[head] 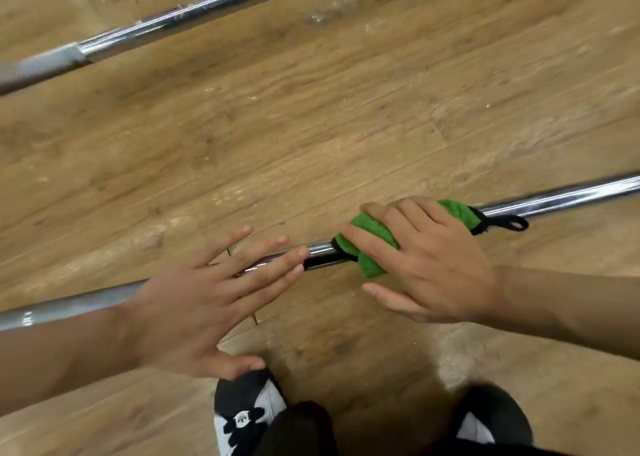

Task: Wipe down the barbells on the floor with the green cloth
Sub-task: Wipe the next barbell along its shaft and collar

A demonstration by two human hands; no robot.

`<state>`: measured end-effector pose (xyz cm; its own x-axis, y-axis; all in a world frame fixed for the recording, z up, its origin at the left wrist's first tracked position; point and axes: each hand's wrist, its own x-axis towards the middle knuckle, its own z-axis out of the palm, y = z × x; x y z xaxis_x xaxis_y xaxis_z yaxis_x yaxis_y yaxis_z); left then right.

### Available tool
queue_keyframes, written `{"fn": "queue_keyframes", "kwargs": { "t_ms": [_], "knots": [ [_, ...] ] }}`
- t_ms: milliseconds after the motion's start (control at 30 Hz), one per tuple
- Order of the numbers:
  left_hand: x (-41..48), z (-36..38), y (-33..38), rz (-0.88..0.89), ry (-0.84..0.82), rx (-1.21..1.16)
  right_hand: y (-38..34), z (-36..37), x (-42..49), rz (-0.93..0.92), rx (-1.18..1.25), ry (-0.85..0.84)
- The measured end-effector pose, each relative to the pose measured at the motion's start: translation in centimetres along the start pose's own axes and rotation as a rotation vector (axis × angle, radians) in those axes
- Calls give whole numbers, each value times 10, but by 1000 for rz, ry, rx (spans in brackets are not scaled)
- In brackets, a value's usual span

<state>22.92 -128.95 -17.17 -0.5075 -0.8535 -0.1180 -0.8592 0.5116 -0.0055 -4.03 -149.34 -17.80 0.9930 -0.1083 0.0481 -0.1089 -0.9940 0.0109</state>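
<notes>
Two chrome barbells lie on the wooden floor. The near barbell (561, 197) runs from lower left to right, and the far barbell (180, 14) crosses the upper left. A green cloth (372, 246) with black edging and a black loop is bunched around the near bar. My right hand (429, 261) lies over the cloth and presses it onto the bar, fingers spread and fairly straight. My left hand (204, 300) hovers over or lightly touches the same bar to the left of the cloth, fingers spread and straight, holding nothing.
My two feet in black and white shoes (247, 417) stand just below the near bar at the bottom of the view. Wooden plank floor (311, 116) lies between the two bars.
</notes>
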Motion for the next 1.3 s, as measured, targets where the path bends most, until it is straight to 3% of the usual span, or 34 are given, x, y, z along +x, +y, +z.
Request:
{"fn": "queue_keyframes", "kwargs": {
  "t_ms": [267, 400, 767, 967, 1100, 1300],
  "knots": [
    [4, -1, -13, 13, 36, -59, -12, -2, 9, 56, -12, -41],
    [5, -2, -15, -33, 84, -108, -19, 7, 14, 103, -3, 34],
    [9, -8, -21, -52, 24, -235, -25, 13, 30, 110, 73, 168],
    [9, -6, -20, -50, 7, -154, 33, 23, -37, 312, 59, 278],
    [11, -8, -18, -64, 3, -129, 7, 19, -23, 596, 168, 288],
    [11, -9, -18, -78, 10, -130, -40, 8, 31, 332, 234, 212]
  ]
}}
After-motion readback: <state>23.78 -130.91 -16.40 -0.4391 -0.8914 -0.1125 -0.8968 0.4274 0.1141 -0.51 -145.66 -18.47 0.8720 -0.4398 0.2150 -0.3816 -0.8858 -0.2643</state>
